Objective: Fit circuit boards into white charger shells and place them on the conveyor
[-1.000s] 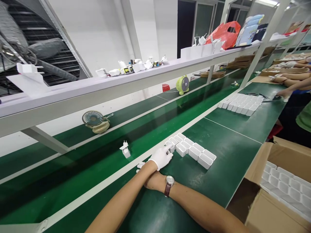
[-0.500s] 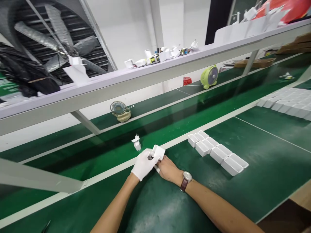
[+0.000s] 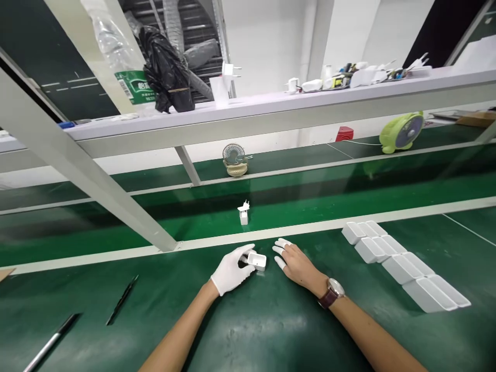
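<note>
On the near side of the line:
- the green bench mat [image 3: 271, 330] bears both hands;
- a row of small white plastic housings [image 3: 403, 268] lies well right;
- the bare right hand [image 3: 298, 264], white cots on its fingertips, rests flat and empty;
- the white-gloved left hand [image 3: 231, 271] pinches a small open white plastic case [image 3: 257, 260] against the mat;
- a white two-pin plug adapter [image 3: 243, 212] stands beyond on the belt.

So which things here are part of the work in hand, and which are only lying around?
In hand:
left hand, gloved, holding a white shell
right hand, flat on the mat, empty
row of shells
charger on the belt

Lying about:
two fans
bottle
black bag
pens
</note>
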Demonstrator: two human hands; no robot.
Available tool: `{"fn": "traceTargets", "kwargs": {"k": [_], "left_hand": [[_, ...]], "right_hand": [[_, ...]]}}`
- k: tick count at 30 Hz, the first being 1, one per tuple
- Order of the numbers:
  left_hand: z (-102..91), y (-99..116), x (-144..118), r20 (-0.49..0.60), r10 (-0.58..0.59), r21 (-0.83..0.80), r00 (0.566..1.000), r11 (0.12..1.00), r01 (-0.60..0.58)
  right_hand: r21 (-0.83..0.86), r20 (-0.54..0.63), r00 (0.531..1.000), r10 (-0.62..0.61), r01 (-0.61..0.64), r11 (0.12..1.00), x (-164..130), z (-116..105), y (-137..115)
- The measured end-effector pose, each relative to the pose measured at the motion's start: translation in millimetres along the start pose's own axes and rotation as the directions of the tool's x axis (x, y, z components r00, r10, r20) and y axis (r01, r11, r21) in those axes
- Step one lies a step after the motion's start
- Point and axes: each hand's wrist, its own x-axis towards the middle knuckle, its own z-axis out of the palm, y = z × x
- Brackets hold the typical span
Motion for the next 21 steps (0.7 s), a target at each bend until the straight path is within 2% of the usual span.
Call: {"fn": "traceTargets", "kwargs": {"k": [3, 9, 13, 17, 21], "left_hand": [[3.5, -10, 2, 0.049, 0.003, -0.081, 0.999, 0.997, 0.001], [9.7, -28, 6, -0.16, -0.076, -0.198, 0.984, 0.979, 0.043], [7.8, -29, 3, -0.115, -0.076, -0.321, 0.99, 0.946, 0.035], [9.4, -20, 1, -0.085, -0.094, -0.154, 0.992, 0.985, 0.081], [11.7, -13, 1, -0.11, -0.103, 0.008, 0.989, 0.995, 0.104]], "right_hand": [[0.016, 0.06, 0.996, -0.061, 0.06, 0.998, 7, -2, -11], [0.085, 0.174, 0.967, -0.183, 0.171, 0.982, 18, -4, -31], [0.109, 0.17, 0.969, -0.18, 0.163, 0.981, 15, 2, -31], [0.123, 0.145, 0.974, -0.172, 0.155, 0.98, 8, 8, -30], [0.09, 0.099, 0.978, -0.181, 0.172, 0.981, 3, 13, -34]]}}
